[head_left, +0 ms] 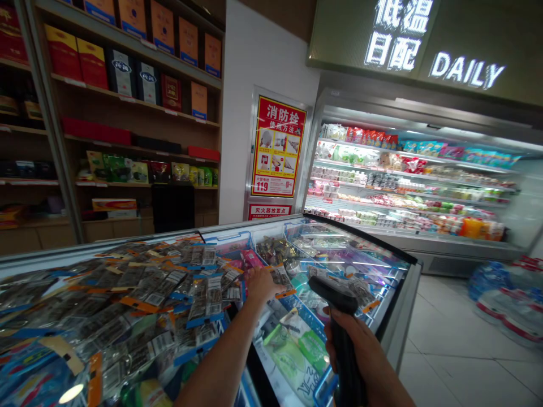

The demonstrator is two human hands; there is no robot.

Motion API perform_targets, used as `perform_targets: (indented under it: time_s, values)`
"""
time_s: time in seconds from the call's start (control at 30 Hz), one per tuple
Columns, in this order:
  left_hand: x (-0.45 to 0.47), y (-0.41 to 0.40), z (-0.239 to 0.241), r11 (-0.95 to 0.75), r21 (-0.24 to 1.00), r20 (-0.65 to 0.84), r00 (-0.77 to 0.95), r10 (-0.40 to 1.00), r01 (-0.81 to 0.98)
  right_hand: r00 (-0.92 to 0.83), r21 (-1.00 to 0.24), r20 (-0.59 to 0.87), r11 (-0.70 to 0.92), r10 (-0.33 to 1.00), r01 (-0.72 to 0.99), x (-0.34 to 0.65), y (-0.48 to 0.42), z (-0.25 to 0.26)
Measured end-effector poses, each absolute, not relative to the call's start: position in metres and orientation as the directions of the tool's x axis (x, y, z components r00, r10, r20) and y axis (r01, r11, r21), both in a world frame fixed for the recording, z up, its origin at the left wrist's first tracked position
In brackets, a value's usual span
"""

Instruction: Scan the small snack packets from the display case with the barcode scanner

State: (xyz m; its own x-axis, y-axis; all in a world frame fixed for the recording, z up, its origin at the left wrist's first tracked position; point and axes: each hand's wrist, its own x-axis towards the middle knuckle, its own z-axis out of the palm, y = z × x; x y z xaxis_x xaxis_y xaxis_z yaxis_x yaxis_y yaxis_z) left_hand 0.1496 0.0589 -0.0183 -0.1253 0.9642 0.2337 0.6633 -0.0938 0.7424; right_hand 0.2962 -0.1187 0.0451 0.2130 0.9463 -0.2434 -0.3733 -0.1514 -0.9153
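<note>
My right hand (360, 347) is wrapped round the grip of a black handheld barcode scanner (335, 294), whose head points out over the chest freezer (399, 282). My left hand (259, 284) reaches forward onto the freezer's glass lid, with its fingers on a small packet (282, 278) at the edge of a heap of flat packets (127, 299). Whether the fingers pinch that packet or only rest on it is unclear. Frozen goods (297, 350) show through the glass below the scanner.
Wooden shelves (127, 113) with boxed goods fill the left wall. A red fire-safety poster (278, 148) hangs behind the freezer. A lit open chiller (416, 192) runs along the right under a "DAILY" sign (466, 70). Wrapped water-bottle packs (509, 294) lie on the tiled floor.
</note>
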Motion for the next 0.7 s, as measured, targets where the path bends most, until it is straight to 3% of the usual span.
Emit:
perform_targets:
  time_s: [0.1,0.2,0.3,0.47,0.7]
  values:
    - [0.152,0.068,-0.022,-0.164,0.85,0.213,-0.041,0.976,0.5,0.206,-0.914,-0.243,-0.152,0.948,-0.375,0.295,-0.119,0.046]
    - [0.149,0.078,-0.018,-0.121,0.991,0.123,-0.033,0.992,0.061,0.194,-0.91,-0.261,-0.174,0.946,-0.376,0.295,-0.121,0.046]
    - [0.141,0.083,-0.008,-0.031,0.952,0.011,-0.067,0.998,-0.304,0.163,-0.929,-0.221,-0.156,0.962,-0.336,0.293,-0.126,0.045]
    - [0.135,0.082,0.001,0.027,0.887,-0.063,-0.063,0.996,-0.462,0.092,-0.973,-0.161,-0.142,0.983,-0.182,0.285,-0.126,0.042]
    - [0.14,0.081,0.004,0.044,0.798,-0.08,-0.034,0.996,-0.601,0.103,-0.959,-0.218,-0.194,0.97,-0.209,0.263,-0.116,0.029]
